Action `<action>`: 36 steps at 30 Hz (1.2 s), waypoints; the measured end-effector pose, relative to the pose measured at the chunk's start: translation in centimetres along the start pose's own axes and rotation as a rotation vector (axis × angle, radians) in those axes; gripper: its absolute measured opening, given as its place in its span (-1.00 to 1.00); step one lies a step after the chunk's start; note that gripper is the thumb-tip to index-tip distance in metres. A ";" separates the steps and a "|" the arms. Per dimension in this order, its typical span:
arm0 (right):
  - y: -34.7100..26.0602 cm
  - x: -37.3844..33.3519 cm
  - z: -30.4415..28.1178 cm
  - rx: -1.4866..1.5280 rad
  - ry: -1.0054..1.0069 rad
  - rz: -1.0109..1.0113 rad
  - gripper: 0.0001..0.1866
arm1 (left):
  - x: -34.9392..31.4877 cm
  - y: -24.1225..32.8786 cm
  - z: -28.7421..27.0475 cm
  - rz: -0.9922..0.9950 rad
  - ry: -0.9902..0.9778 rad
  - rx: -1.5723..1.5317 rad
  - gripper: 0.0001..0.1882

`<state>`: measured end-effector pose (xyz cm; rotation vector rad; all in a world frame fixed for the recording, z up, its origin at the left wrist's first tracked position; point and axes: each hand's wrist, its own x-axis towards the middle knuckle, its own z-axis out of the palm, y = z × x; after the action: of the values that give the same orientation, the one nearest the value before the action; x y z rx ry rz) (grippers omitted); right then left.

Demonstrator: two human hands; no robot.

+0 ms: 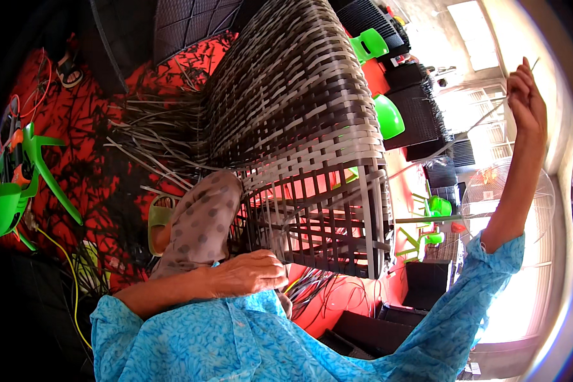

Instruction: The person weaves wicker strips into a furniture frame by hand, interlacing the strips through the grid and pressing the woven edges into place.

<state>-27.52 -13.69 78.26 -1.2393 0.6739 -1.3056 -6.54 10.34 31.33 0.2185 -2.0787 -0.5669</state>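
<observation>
A partly woven wicker furniture piece (299, 95) in brown and grey flat strips stands in front of me, one side woven close, the near end an open lattice (312, 223). My right hand (526, 99) is raised high at the far right, fingers closed on a grey weaving strip (455, 137). The strip runs slantwise down to the edge of the lattice. My left hand (251, 274) is low beside the lattice's near corner with fingers curled; what is in them, if anything, is hidden. My knee in dotted cloth (207, 210) rests against the piece.
Loose strip ends (153, 137) fan out on the left over a red floor littered with dark scraps. Green plastic chairs (9, 204) stand left and right. A yellow cord (67, 261) lies at lower left. A standing fan (506, 197) and dark woven pieces (410, 105) are at right.
</observation>
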 end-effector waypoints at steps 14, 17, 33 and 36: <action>7.5 -13.7 0.8 -0.856 -0.191 0.202 -0.76 | 2.2 -1.4 -11.3 -0.279 0.202 -1.053 -0.75; 8.5 -15.8 2.6 -0.908 -0.221 0.318 -0.74 | 2.7 -2.6 -11.0 -0.506 0.618 -0.929 -0.82; 14.2 -16.9 7.7 -1.659 -0.517 0.120 -0.79 | 6.8 -2.9 -6.0 -0.510 0.204 -0.408 -0.89; 15.7 -16.3 7.8 -1.738 -0.635 0.123 -0.85 | 7.1 -2.6 -5.0 -0.637 0.286 -0.628 -0.82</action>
<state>-18.64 1.05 61.65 -2.6825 1.3994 0.1708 -6.35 3.89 37.74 0.5578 -1.4430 -1.4430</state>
